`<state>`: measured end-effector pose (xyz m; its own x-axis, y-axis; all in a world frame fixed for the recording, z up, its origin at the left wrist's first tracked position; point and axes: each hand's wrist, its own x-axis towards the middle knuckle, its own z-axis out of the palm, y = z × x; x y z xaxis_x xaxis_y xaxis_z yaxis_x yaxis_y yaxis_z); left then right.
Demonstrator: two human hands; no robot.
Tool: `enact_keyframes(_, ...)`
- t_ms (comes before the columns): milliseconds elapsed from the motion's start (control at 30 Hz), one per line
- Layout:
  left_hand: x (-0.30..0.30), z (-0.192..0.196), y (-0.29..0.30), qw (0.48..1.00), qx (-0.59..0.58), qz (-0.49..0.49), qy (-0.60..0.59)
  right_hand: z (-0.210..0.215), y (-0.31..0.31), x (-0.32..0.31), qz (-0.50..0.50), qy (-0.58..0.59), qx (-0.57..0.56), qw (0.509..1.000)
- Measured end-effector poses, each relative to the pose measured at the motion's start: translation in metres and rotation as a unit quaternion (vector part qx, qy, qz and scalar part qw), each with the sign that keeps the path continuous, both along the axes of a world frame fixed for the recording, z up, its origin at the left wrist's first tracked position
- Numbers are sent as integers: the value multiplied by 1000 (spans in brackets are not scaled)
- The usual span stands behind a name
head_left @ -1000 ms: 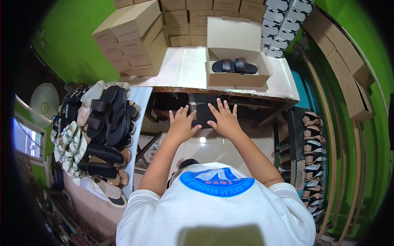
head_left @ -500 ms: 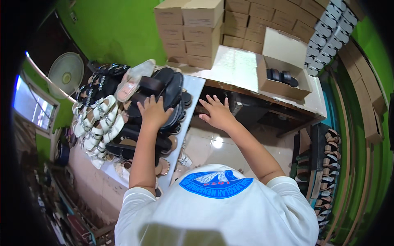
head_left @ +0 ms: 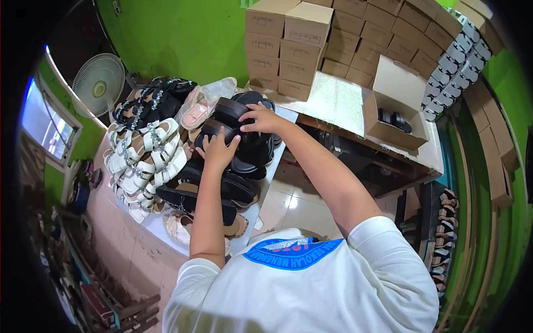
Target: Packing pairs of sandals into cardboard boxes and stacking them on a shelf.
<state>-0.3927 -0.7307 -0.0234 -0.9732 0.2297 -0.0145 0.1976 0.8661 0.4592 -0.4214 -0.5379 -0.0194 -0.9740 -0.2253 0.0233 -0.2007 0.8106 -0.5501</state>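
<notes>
A pile of black sandals covers the right part of a white-topped table in front of me. My left hand has its bent fingers on a wide-strapped black sandal. Just to the right and farther back, my right hand grips the side of another black sandal; its palm side is hidden. Beside them lies a pale pink sandal in clear wrapping. White sandals with jewelled straps are heaped to the left, with black jewelled ones behind.
An open cardboard box holding black sandals stands on a white bench at the right. Stacked brown boxes rise behind it. A fan stands at the far left, and a shoe rack runs along the right wall.
Both hands have come down onto the black sandals, the right one moving left from over the gap beside the table. The view has shifted slightly left.
</notes>
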Motion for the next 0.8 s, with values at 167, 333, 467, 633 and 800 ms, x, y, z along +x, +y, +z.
enact_keyframes(167,14,0,-1,993,54,6,101,5,11,0,11,-30,-259,965)
enact_keyframes(333,30,18,19,960,117,-16,252,22,38,28,-10,-3,-364,931)
enact_keyframes(467,48,36,57,960,123,-79,237,33,86,67,-65,-44,-431,899)
enact_keyframes(633,75,44,137,954,138,-122,237,45,157,140,-160,21,-416,895)
enact_keyframes(800,110,49,233,953,133,-208,175,46,246,226,-261,92,-408,870)
